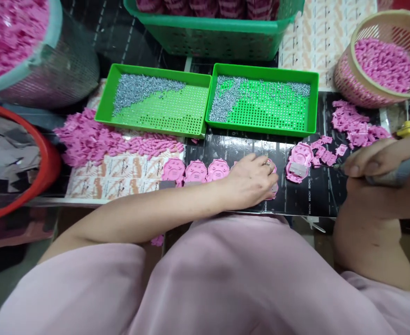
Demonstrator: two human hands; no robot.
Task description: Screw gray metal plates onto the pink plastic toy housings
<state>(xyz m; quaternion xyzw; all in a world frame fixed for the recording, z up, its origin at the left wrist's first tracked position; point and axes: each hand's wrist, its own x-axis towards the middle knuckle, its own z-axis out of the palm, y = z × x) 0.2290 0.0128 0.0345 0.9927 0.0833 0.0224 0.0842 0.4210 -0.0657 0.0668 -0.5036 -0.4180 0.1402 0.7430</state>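
Now the left hand [252,181] arches over pink casings [273,190], grip unclear; right hand [382,156] clasps a grey tool [402,172].

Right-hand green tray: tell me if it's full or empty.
Neither: the tray is part-filled. Small silvery pieces heap at its left and along its far side, while bare perforated floor shows nearer the front.
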